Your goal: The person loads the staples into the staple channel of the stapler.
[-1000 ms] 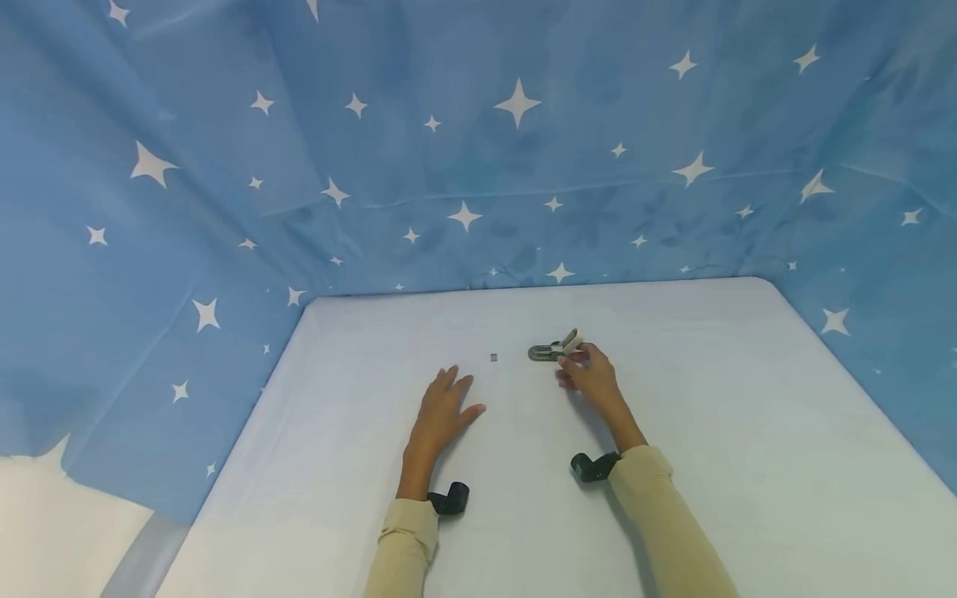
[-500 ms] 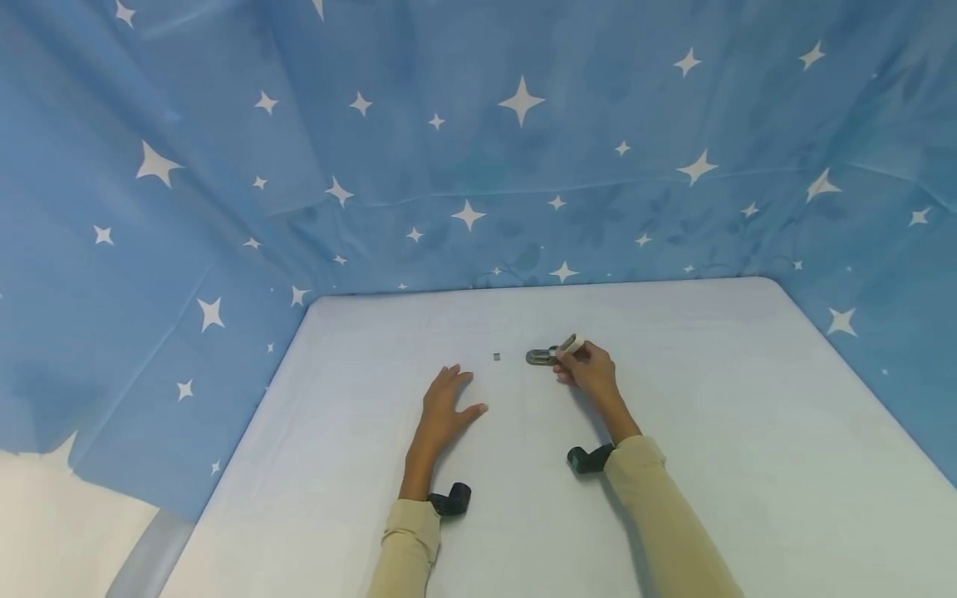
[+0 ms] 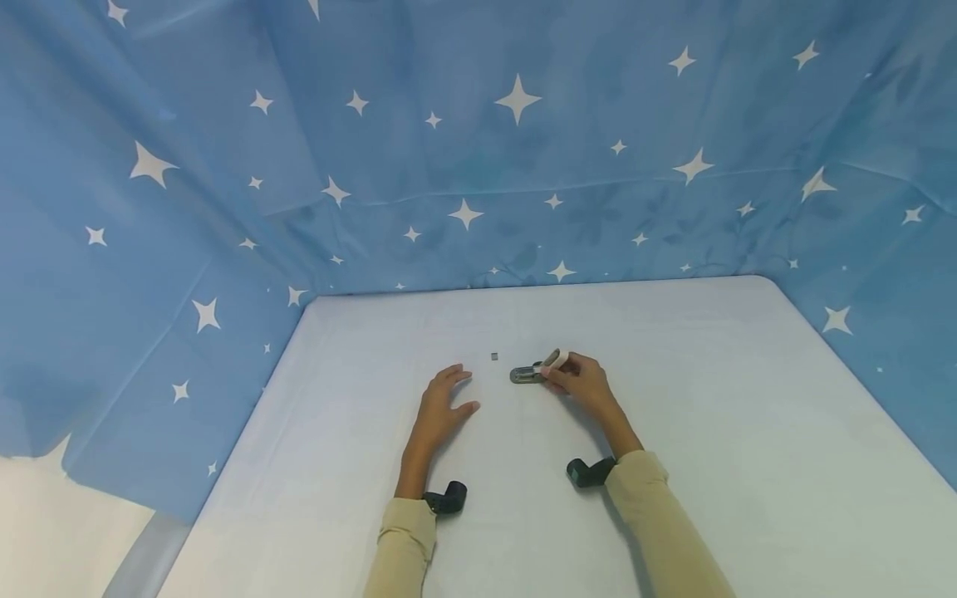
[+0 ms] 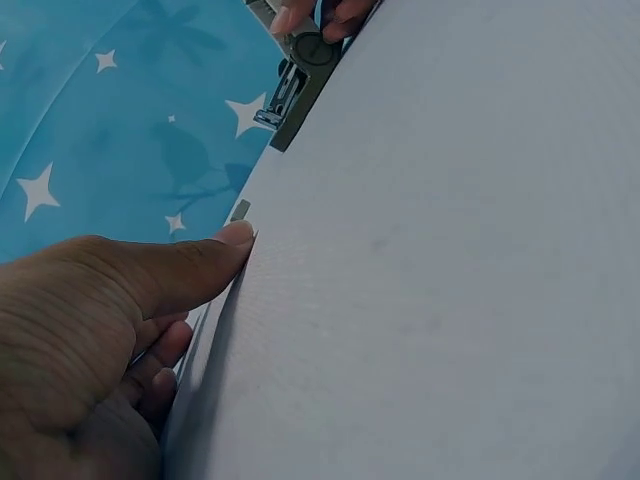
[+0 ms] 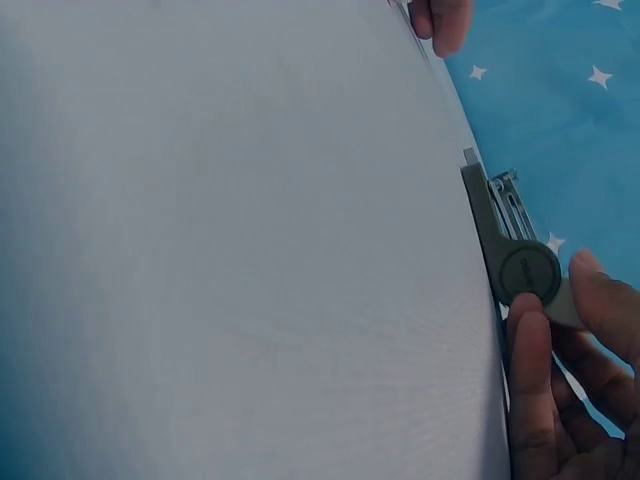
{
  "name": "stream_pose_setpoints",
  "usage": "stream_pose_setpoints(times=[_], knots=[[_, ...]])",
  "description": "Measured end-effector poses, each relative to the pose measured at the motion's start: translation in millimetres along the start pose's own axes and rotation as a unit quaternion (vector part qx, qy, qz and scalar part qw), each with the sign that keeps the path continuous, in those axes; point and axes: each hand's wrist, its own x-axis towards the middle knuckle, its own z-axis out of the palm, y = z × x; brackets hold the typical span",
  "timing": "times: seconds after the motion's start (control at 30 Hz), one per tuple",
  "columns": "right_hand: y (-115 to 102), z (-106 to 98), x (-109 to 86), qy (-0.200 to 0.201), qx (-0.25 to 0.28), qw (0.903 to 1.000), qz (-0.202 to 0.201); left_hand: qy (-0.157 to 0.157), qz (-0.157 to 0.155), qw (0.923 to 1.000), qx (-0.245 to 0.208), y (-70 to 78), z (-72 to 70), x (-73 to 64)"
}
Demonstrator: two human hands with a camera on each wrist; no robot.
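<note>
A small grey-green stapler (image 3: 527,375) lies near the middle of the white table, its pale top cover swung up and its metal magazine bared. My right hand (image 3: 586,386) pinches it at the raised cover end; in the right wrist view, fingers and thumb are around the part behind the round hinge of the stapler (image 5: 528,270). A tiny grey rectangular piece (image 3: 494,356) sits beyond and left of the stapler, too small to identify surely. My left hand (image 3: 437,415) holds nothing, thumb and relaxed fingers apart, nearest to that grey piece (image 4: 240,210).
The white table (image 3: 748,415) has rounded far corners. Blue cloth (image 3: 419,166) with white stars hangs behind it and at both sides. A black wrist device (image 3: 449,498) sticks out from the left wrist, another black device (image 3: 586,473) from the right.
My right hand has shifted the stapler left and somewhat nearer to me, its cover still raised. The grey piece stays in place; my left hand has hardly moved.
</note>
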Motion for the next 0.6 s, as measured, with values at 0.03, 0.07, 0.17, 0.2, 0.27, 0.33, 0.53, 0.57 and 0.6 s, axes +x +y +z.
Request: stream_pose_setpoints(times=[0.03,0.07,0.17,0.2,0.27,0.33,0.53,0.57,0.6], knots=[[-0.3,0.1,-0.9,0.0,-0.01,0.9999,-0.002,0.0,0.0,1.0,0.0,0.2,-0.3,0.5],[-0.8,0.3,-1.8,-0.002,-0.02,0.9998,-0.005,0.0,0.0,1.0,-0.001,0.4,-0.7,1.1],[-2.1,1.3,-3.5,-0.009,-0.03,0.9995,-0.01,0.001,0.0,1.0,-0.002,-0.2,-1.5,4.2],[-2.3,1.8,-3.7,-0.009,-0.029,0.9995,-0.009,0.003,0.0,1.0,-0.005,-0.4,-1.8,5.4],[-2.5,2.6,-3.6,-0.01,-0.033,0.9993,-0.016,0.007,0.0,1.0,-0.006,-1.7,-1.9,8.6],[-1.5,3.1,-3.0,-0.008,-0.037,0.999,-0.022,0.009,-0.001,0.9999,-0.01,-2.6,-2.1,11.6],[0.9,3.2,-2.5,-0.012,-0.045,0.9984,-0.031,0.016,0.01,0.9995,-0.024,-7.1,0.4,21.0],[1.0,3.0,-2.7,-0.014,-0.046,0.9983,-0.033,0.018,0.013,0.9994,-0.026,-7.5,1.1,23.0],[0.9,2.8,-3.1,-0.015,-0.047,0.9982,-0.035,0.021,0.016,0.9993,-0.027,-7.9,2.1,25.0]])
